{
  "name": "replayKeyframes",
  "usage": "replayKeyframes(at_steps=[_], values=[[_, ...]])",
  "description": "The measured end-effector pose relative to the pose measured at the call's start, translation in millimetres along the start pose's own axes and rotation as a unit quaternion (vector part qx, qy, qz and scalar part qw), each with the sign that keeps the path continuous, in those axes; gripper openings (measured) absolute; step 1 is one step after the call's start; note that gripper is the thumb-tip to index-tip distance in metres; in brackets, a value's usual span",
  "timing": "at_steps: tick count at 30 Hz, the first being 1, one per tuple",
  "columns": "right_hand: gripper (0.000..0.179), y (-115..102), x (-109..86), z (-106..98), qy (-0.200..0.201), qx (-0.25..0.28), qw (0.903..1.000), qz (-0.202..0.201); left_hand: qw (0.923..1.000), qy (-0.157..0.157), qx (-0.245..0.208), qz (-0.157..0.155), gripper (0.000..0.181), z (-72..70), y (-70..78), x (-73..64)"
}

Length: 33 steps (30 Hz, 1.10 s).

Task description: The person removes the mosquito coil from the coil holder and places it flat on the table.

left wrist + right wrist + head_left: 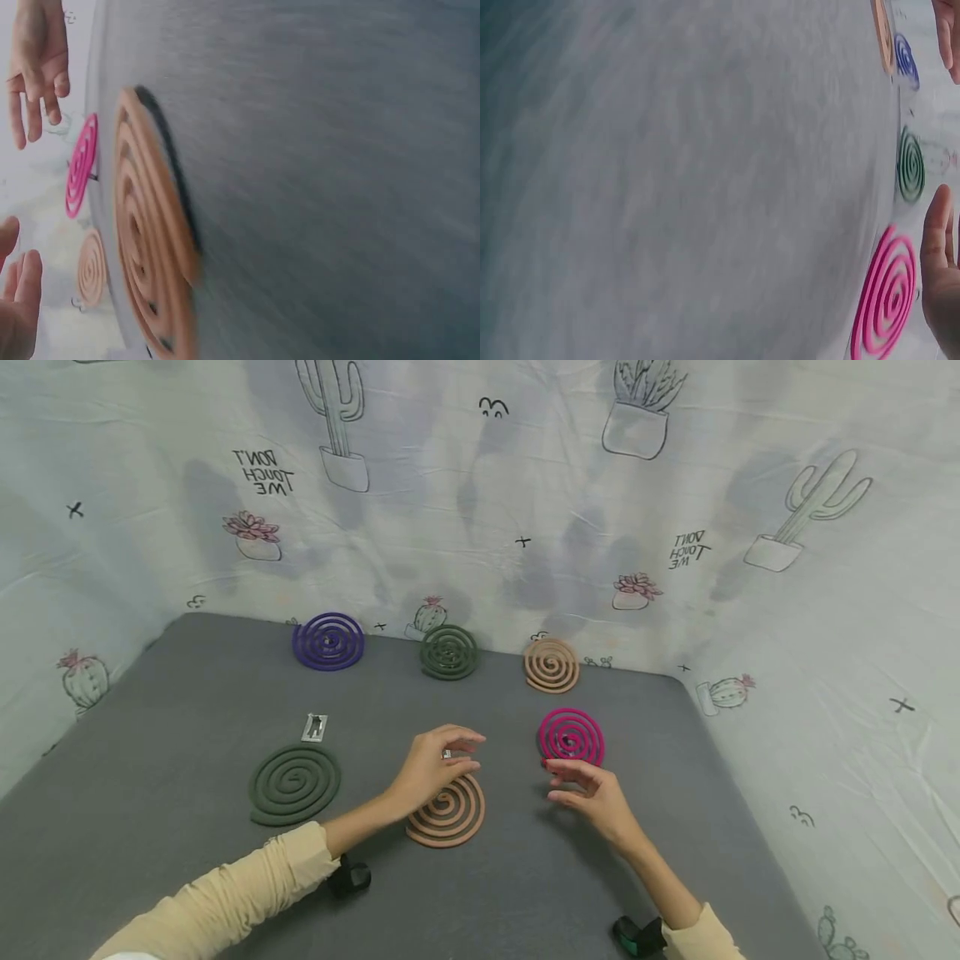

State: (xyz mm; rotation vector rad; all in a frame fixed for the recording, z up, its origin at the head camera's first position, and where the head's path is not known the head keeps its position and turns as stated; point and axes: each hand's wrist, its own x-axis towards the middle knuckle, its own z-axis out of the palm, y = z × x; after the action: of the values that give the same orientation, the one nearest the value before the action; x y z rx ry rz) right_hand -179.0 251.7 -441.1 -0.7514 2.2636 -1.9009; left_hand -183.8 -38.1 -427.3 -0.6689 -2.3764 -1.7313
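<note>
My left hand (438, 764) hovers over the near orange mosquito coil (446, 814), its fingers loosely bent and nothing visible in them. A small bright metal piece (447, 754) shows in the gap between thumb and fingers; I cannot tell whether the hand touches it. My right hand (592, 793) is in the air just in front of the pink mosquito coil (572, 739), fingers relaxed and holding nothing. In the left wrist view the orange coil (142, 232) lies close below the camera. The right wrist view has the pink coil (885, 300) beside the right hand (941, 277).
Along the back edge are a purple coil (328, 642), a green coil (448, 652) and another orange coil (551, 666). A larger green coil (295, 785) lies at left on the grey table (487, 910), with a metal stand (314, 727) behind it. Cactus-print cloth (450, 527) surrounds the table.
</note>
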Motion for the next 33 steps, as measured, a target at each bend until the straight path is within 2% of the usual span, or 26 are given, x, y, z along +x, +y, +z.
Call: replayKeyframes(at_steps=[7, 14, 20, 24, 30, 33], values=[[0.042, 2.4, -5.1, -21.1, 0.022, -0.012, 0.9996, -0.011, 0.9997, 0.016, -0.017, 0.006, 0.031, 25.6, 4.1, 15.2], [0.042, 4.6, -3.8, -46.6, 0.048, -0.066, 0.9966, 0.008, 0.9989, 0.020, -0.042, 0.004, 0.033, 46.0, 4.0, 31.2], [0.042, 10.8, -2.5, -66.2, 0.066, -0.087, 0.9936, 0.029, 0.9992, 0.026, -0.031, 0.006, 0.033, 60.2, 0.8, 45.8], [0.044, 14.6, -2.5, -75.8, 0.069, -0.098, 0.9919, 0.042, 0.9993, 0.025, -0.028, -0.008, 0.034, 67.0, -0.7, 54.2], [0.052, 16.9, -0.2, -93.4, 0.034, -0.118, 0.9873, 0.102, 0.9987, 0.020, -0.024, -0.040, 0.034, 74.9, -2.0, 63.7], [0.055, 18.0, 2.0, -100.5, 0.028, -0.120, 0.9843, 0.126, 0.9979, 0.022, -0.022, -0.057, 0.034, 80.1, -2.2, 68.0]])
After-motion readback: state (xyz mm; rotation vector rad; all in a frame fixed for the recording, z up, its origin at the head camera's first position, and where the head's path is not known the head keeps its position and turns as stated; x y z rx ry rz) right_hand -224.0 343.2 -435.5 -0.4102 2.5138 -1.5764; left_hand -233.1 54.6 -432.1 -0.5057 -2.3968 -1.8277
